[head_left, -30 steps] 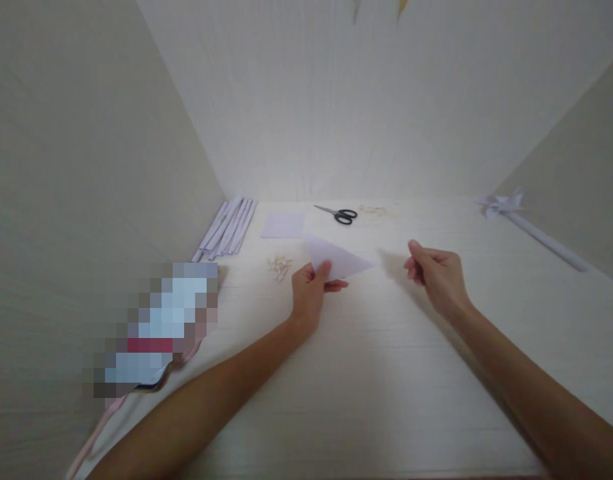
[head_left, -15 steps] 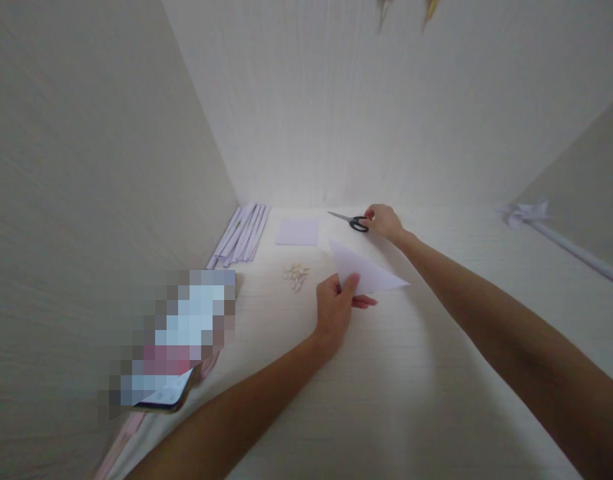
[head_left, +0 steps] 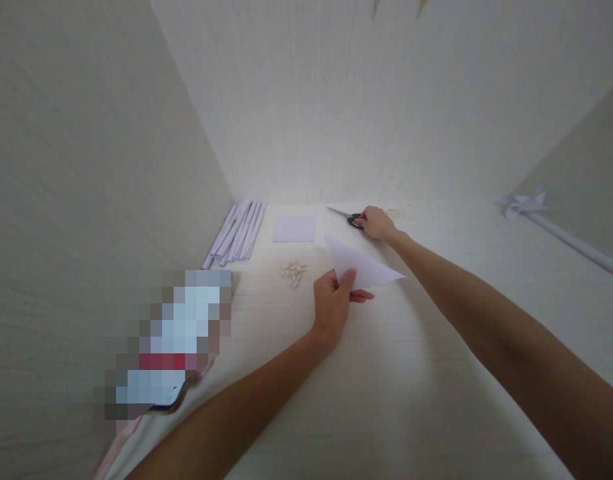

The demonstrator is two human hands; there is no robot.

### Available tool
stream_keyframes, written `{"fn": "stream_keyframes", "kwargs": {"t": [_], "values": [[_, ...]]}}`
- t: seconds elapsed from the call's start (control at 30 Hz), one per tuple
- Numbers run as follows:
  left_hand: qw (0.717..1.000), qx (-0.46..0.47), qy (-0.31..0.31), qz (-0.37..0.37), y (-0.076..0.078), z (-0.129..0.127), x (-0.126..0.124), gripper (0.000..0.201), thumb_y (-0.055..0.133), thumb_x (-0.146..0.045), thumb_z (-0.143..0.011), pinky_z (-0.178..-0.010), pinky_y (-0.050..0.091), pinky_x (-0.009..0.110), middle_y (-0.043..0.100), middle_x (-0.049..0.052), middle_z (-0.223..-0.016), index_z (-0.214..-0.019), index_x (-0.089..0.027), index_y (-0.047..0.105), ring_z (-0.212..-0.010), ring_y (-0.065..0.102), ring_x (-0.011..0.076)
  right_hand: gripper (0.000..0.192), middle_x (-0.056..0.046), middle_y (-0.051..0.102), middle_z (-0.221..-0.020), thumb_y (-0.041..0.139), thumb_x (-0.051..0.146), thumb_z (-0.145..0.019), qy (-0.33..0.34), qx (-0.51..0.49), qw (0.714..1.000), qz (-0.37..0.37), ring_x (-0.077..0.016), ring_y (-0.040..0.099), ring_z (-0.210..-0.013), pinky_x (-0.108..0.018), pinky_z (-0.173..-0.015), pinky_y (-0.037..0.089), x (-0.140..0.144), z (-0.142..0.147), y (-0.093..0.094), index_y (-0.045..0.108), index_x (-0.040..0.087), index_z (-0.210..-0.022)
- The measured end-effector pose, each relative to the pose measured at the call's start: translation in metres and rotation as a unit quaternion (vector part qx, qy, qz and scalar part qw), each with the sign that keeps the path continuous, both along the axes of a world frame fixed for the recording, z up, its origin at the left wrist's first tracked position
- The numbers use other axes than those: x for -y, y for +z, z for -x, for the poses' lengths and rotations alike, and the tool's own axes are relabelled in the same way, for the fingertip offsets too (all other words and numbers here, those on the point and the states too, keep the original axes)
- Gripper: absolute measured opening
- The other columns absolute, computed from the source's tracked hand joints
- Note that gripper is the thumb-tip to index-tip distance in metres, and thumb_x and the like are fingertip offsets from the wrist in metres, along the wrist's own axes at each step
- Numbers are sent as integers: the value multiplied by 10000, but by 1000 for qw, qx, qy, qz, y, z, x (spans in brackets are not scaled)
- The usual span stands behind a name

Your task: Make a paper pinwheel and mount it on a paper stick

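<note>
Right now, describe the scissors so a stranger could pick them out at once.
Look to the far edge of the pale table, where it meets the back wall. Right of the square paper lie the scissors, with the right hand on their handles. They are the only dark thing there: black handles, thin metal blades pointing left.

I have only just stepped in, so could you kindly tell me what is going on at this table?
A person is working with paper at a pale table. The left hand pinches a white paper folded into a triangle, lifted off the surface. The right hand rests on the handles of the black scissors near the back wall. Rolled paper sticks and a paper square lie nearby.
</note>
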State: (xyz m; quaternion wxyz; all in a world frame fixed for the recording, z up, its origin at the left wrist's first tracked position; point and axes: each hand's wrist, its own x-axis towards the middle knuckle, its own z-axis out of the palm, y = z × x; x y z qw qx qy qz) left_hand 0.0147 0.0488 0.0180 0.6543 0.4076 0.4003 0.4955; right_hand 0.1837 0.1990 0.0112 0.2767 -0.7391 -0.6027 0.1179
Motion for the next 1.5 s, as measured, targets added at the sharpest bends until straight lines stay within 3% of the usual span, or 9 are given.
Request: {"fn": "stream_keyframes", "kwargs": {"t": [0.33,0.37,0.47,0.53,0.73,0.97,1.13,1.37,1.5], "values": [[999,-29,-9,-27,-2,0,-2,198,572,-293,-665,-393,409,155,597,17,-593,-708,-100,560,-445,578,96,188,18,462,-600,368,279,-818,49,-285,957,-31,-63,439,-495,-196,-502,402,88,17,21,455,175,-689],[999,-35,-10,-33,-2,0,-2,189,583,-283,-655,-397,410,154,595,14,-577,-699,-100,562,-444,575,94,179,27,446,-588,413,308,-799,64,-321,944,-27,-57,432,-488,-186,-497,404,101,17,24,462,176,-689],[997,-56,-13,-51,-1,0,-1,168,604,-264,-634,-412,416,160,572,-1,-500,-660,-104,564,-426,558,88,252,40,428,-553,641,347,-627,99,-541,835,23,-47,417,-485,-164,-461,391,139,15,27,467,165,-614],[996,-64,-13,-57,-1,1,0,156,609,-256,-625,-412,412,163,565,-7,-477,-644,-107,565,-417,549,86,273,30,473,-580,686,335,-580,92,-568,818,23,-53,446,-521,-162,-465,396,159,15,25,478,160,-603],[995,-72,-30,-60,0,2,1,137,630,-230,-589,-400,379,172,557,-10,-446,-594,-110,564,-394,522,80,292,56,477,-490,744,234,-492,48,-517,855,-5,-47,429,-446,-170,-408,333,187,19,12,480,157,-591],[999,2,34,-25,-3,0,-2,193,662,-284,-548,-415,351,179,532,-28,-439,-553,-125,552,-399,477,61,265,58,486,-475,719,234,-525,69,-523,849,-30,-60,439,-442,-194,-425,333,194,35,6,481,168,-621],[999,-25,18,-21,-5,-7,3,304,645,-355,-564,-352,232,183,429,-54,-366,-438,-120,499,-331,331,27,265,50,499,-523,705,259,-542,85,-527,845,-13,-85,478,-478,-220,-454,371,202,48,6,467,189,-635],[995,53,-74,-30,-2,-1,4,279,583,-354,-646,-637,446,260,661,79,-774,-777,-111,623,-650,591,130,272,18,535,-593,627,388,-626,101,-466,879,7,-110,510,-551,-252,-549,411,201,41,7,456,190,-700],[995,37,-84,-37,-3,6,-5,284,569,-349,-661,-590,459,264,659,94,-860,-829,-122,589,-543,584,106,277,-11,534,-653,478,453,-743,164,-411,896,38,-93,456,-535,-225,-489,350,199,20,6,465,177,-727]]}}
